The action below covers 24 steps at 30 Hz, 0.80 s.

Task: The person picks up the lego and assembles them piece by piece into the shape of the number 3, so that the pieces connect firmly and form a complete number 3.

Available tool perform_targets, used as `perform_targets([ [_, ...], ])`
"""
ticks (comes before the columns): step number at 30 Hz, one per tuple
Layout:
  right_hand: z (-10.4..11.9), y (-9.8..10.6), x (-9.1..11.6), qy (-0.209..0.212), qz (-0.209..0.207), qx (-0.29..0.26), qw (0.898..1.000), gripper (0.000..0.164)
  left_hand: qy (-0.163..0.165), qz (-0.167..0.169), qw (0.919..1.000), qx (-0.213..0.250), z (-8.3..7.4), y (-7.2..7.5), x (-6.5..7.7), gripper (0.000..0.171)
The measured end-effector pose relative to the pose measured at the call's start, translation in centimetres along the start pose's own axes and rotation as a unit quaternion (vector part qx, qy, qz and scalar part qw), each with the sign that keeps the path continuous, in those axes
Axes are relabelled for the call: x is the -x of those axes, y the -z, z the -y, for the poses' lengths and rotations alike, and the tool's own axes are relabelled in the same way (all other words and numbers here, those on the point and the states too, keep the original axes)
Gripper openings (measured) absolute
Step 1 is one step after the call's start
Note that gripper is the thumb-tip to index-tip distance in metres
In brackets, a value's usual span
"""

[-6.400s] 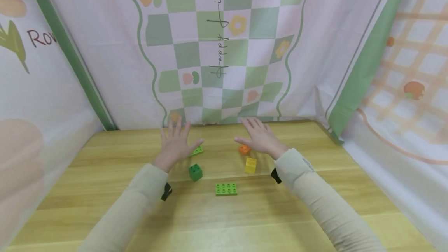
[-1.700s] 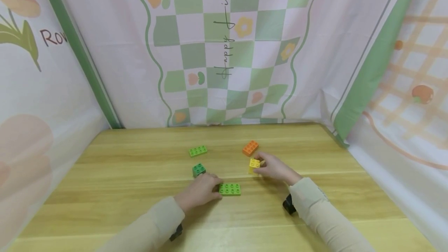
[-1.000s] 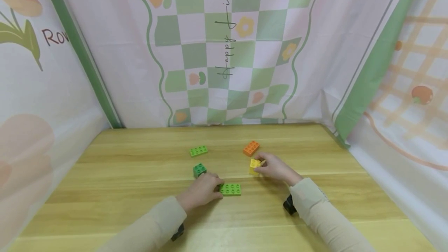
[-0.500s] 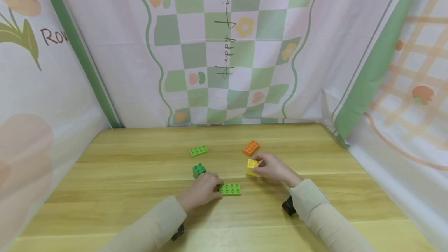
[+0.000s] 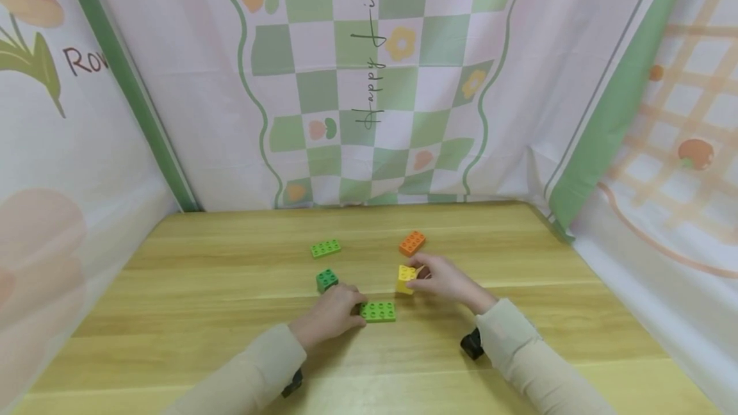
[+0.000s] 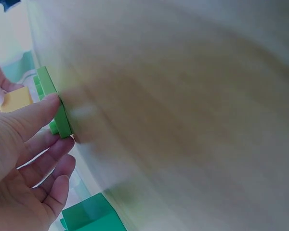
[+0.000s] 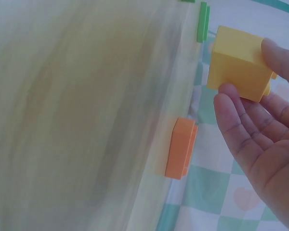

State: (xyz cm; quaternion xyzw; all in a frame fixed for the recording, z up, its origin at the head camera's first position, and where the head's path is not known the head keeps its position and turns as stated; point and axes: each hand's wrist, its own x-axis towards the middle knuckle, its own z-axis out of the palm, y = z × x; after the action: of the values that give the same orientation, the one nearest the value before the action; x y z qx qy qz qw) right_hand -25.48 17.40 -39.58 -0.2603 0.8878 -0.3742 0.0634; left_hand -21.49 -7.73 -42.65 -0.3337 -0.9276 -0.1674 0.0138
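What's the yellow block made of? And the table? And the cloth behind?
The yellow block looks like smooth, matte plastic: crisp edges, neat studs. The table looks like smooth wood, or a wood-look covering: grain streaks. The cloth looks like matte printed fabric: it creases.

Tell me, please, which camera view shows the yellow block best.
The right wrist view: the yellow block appears largest there, two faces visible in the right grip. The head view shows it small, with studs; the left wrist view shows it partly hidden at left.
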Motion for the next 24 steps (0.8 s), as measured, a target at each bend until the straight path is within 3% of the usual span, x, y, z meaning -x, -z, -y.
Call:
perform_targets([
  [12,1.0,-1.1,0.0,0.052,0.034,0.021,0.998,0.035,-0.005,0.002,1.0,-0.004,0.1,0.0,-0.1,0.032],
  [24,1.5,-2.1,0.0,0.065,0.063,0.002,0.996,0.029,0.009,0.008,0.9999,-0.008,-0.1,0.0,-0.2,0.035],
])
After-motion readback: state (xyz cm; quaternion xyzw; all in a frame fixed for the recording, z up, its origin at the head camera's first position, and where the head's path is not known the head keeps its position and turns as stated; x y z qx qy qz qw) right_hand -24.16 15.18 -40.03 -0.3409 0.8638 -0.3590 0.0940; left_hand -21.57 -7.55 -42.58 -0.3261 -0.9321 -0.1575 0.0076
